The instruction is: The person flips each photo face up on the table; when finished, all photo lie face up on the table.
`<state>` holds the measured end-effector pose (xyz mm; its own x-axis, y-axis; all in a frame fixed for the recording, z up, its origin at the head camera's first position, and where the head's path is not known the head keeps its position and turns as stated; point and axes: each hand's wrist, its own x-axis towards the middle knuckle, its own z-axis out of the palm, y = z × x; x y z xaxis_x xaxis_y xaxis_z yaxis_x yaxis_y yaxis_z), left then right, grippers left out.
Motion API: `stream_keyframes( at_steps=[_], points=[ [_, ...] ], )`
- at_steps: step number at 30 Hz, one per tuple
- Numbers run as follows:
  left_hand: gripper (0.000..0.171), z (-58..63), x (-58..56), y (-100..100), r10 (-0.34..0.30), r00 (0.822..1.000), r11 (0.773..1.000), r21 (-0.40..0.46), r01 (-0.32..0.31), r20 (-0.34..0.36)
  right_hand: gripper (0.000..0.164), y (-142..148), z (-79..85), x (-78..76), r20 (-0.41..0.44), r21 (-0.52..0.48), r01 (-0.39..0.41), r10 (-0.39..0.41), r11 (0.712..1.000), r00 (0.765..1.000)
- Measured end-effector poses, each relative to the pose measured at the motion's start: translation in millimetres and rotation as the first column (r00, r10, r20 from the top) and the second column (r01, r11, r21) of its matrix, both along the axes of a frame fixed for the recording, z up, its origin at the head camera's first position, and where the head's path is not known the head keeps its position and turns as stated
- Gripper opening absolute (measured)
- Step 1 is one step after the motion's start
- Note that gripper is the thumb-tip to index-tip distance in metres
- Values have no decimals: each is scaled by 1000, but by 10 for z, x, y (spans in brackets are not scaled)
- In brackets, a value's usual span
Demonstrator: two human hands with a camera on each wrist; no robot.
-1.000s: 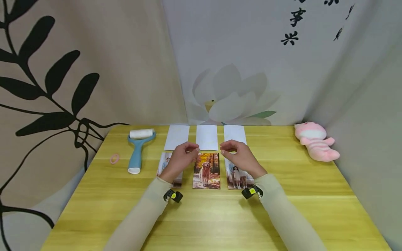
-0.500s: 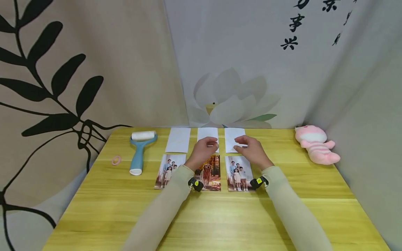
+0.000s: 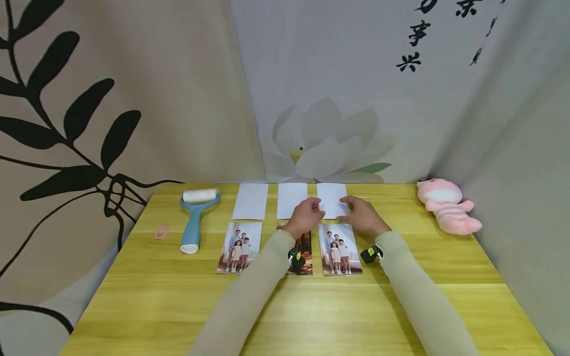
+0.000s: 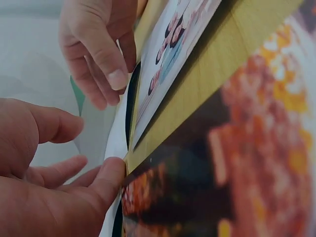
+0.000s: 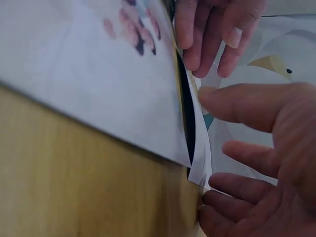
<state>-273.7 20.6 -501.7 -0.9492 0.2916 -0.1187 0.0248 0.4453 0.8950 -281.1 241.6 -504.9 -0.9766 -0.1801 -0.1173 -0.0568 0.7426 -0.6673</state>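
In the head view both hands flank the right-hand white card (image 3: 331,197), flat in the back row. My left hand (image 3: 305,217) has its fingertips by the card's left edge, its fingers loosely bent. Across from it, my right hand (image 3: 365,216) spreads thumb and fingers around the card's right edge. The right wrist view shows the right thumb (image 5: 237,104) overlapping the card. Just below lies a family photo (image 3: 340,249). The left forearm and hand partly cover a photo of a dog (image 3: 306,242).
Two more white cards, one at the middle (image 3: 290,200) and one at the left (image 3: 250,201), complete the back row. Another family photo (image 3: 240,246) lies front left. Beyond it are a blue lint roller (image 3: 192,227) and a pink ring (image 3: 162,232). A pink plush toy (image 3: 449,206) lies far right.
My left hand has moved right, from the left photo across to the right card. My right hand has shifted slightly right, to that card's right edge. The cards and photos lie as before.
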Motion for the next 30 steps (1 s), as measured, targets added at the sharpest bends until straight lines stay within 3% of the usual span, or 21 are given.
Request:
stream_keyframes(
  at_steps=[9, 15, 20, 23, 26, 30],
  points=[
    [50, 27, -52, 36, 20, 999, 999, 28, -21, 26, 61, 23, -45, -47, -58, 79, -15, 20, 997, 998],
    [45, 30, -47, 52, 99, 995, 994, 42, -99, 16, 60, 47, -30, -36, -70, 67, -45, 49, 997, 996],
    [49, 15, -7, 67, 141, 986, 983, 106, -150, 90, 61, 72, -44, -19, -47, 49, -43, 46, 998, 998],
    [55, -12, -20, 94, 140, 972, 957, 228, -182, 186, 61, 90, -47, -19, -50, 50, -36, 39, 998, 998],
    [61, -39, -52, 133, 125, 953, 915, 339, -219, 276, 61, 102, -36, -15, -50, 38, -44, 46, 998, 998],
    [64, -57, -94, 186, 132, 933, 883, 388, -264, 335, 60, 105, -5, -10, -60, 24, -62, 64, 998, 996]
  ],
)
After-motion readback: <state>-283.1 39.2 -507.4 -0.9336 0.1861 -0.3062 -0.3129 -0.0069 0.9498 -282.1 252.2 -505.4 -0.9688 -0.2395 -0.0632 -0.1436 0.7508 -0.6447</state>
